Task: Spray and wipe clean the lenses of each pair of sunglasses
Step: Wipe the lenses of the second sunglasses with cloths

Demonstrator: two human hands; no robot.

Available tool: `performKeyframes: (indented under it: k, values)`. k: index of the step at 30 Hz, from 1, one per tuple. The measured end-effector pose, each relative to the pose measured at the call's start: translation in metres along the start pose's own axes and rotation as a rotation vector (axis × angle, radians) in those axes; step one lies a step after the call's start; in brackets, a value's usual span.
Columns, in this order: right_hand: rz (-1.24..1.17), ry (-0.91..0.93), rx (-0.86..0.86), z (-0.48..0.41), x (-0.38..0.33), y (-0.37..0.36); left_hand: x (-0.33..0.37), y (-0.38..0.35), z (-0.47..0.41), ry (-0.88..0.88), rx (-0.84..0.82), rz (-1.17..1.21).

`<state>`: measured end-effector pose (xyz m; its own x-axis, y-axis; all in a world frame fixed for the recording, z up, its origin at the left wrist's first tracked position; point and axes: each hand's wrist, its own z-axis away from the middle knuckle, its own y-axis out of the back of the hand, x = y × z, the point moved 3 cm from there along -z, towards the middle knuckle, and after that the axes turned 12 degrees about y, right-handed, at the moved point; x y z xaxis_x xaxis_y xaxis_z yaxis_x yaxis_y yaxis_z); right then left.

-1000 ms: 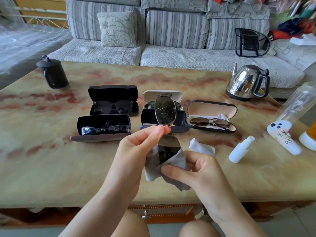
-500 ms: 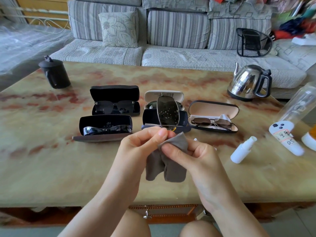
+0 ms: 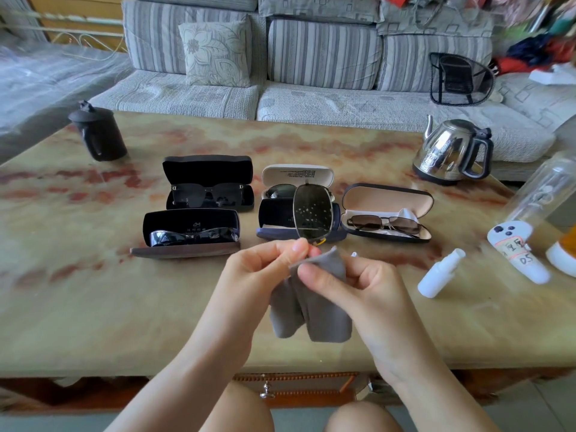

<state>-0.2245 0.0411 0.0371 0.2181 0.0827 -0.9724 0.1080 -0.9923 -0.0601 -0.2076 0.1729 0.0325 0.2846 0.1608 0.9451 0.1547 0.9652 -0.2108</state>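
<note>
Over the near middle of the desk (image 3: 93, 300) the two hands meet, close together. The left hand (image 3: 265, 269) pinches the sunglasses (image 3: 313, 212) just below the upper lens, which stands upright and is speckled with droplets. The right hand (image 3: 358, 285) pinches the grey cloth (image 3: 314, 313), thumb on the near side, folded over the lower lens, which is hidden; the cloth's loose ends hang down. Behind them lie five open cases, among them a black case (image 3: 208, 182) and a beige-lined case (image 3: 386, 213), each with glasses inside. The white spray bottle (image 3: 439, 274) lies on its side to the right, apart from the hands
</note>
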Motion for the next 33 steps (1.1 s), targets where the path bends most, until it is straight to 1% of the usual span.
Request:
performKeyframes:
  k: [2, 7, 12, 16, 18, 20, 23, 25, 29, 33]
  values:
    - [0.019, 0.050, 0.007, -0.005, -0.004, 0.000, 0.000, 0.000, -0.001, -0.020, 0.007, -0.023]
    - [0.097, 0.101, 0.014, -0.004, 0.002, 0.004, 0.002, 0.000, 0.000, -0.118, 0.041, -0.007]
    - [0.093, 0.046, -0.029, 0.000, 0.010, 0.005, -0.003, -0.003, 0.001, -0.136, 0.097, 0.095]
    - [0.055, -0.012, -0.083, 0.008, 0.013, 0.008, -0.002, -0.002, 0.002, -0.099, 0.149, 0.097]
    - [0.063, -0.020, -0.137, 0.013, 0.013, 0.009, -0.002, 0.000, 0.002, -0.085, 0.165, 0.088]
    - [0.079, -0.009, -0.188, 0.016, 0.013, 0.008, -0.002, 0.002, 0.002, -0.081, 0.152, 0.080]
    - [0.048, -0.044, -0.211, 0.018, 0.013, 0.010, 0.000, 0.002, 0.002, -0.081, 0.133, 0.093]
    - [0.078, -0.048, -0.242, 0.018, 0.011, 0.010, 0.000, 0.002, 0.002, -0.073, 0.130, 0.095]
    - [0.107, -0.070, -0.210, 0.018, 0.010, 0.012, -0.001, 0.001, 0.001, -0.065, 0.111, 0.074]
    - [0.136, -0.090, -0.163, 0.019, 0.016, 0.014, -0.002, -0.001, 0.003, -0.075, 0.088, 0.006]
